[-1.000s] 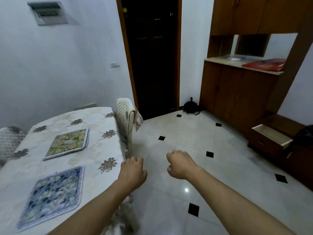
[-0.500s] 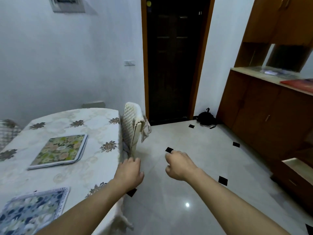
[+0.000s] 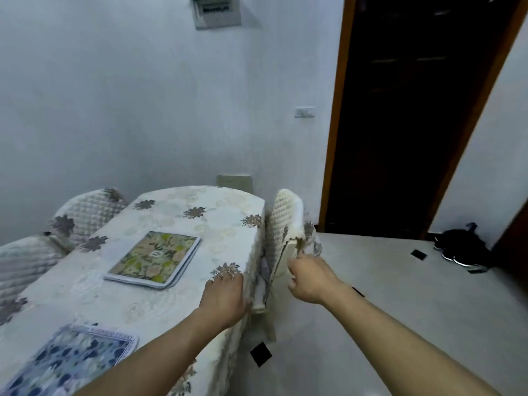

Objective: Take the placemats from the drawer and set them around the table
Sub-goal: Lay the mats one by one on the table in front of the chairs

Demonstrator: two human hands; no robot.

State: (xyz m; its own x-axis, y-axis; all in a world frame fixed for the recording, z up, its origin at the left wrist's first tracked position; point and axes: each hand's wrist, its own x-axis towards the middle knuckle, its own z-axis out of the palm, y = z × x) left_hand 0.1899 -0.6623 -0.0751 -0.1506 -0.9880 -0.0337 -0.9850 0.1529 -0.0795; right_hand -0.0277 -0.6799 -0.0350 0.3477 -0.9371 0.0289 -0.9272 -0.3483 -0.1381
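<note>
Head view: two floral placemats lie on the oval table with its cream flowered cloth point(image 3: 183, 298), a green-and-yellow one point(image 3: 154, 257) and a blue-and-white one point(image 3: 71, 358). My left hand point(image 3: 224, 298), loosely curled, holds nothing; my right hand point(image 3: 311, 278), half-closed, is also empty. I judge more mats need fetching from the drawer, unseen here.

Pale wall point(image 3: 114, 95), dark door point(image 3: 405, 110) (wooden frame), glossy tiled floor point(image 3: 400, 281), quilted chairs point(image 3: 85, 212).
</note>
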